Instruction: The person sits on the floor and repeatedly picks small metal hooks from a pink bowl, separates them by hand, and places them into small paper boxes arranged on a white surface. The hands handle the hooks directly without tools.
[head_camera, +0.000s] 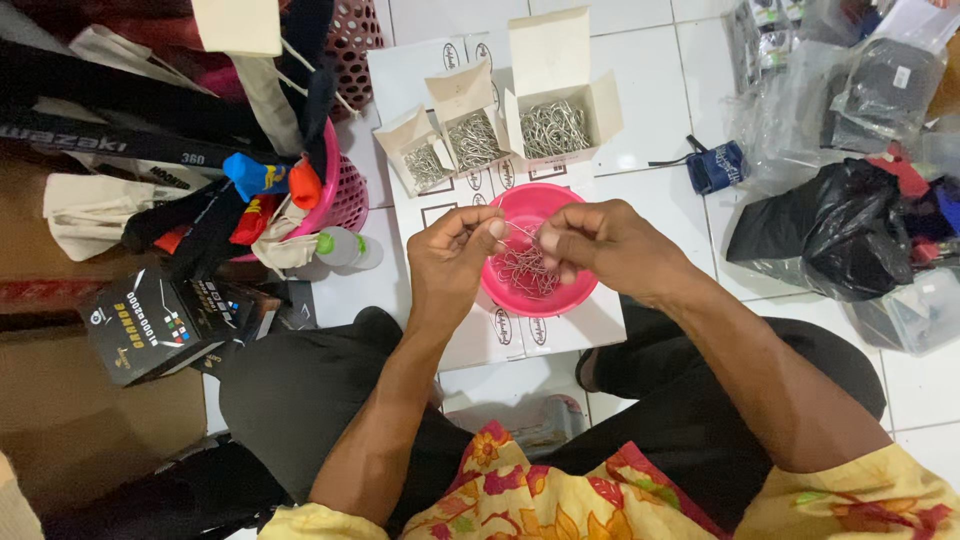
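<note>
My left hand (452, 252) and my right hand (598, 243) meet over a pink plastic bowl (520, 203) that holds a pile of thin metal wire hooks (522, 272). Both hands pinch the same small wire hook (519, 233) between thumb and fingertips. The bowl rests on a white printed sheet (590, 322) on the tiled floor, between my knees.
Three open white cardboard boxes (555, 125) of wire hooks stand behind the bowl. A pink basket (340, 190) stuffed with cloth goods is at left, a black printed box (160, 320) lower left. Black and clear plastic bags (835, 225) lie at right.
</note>
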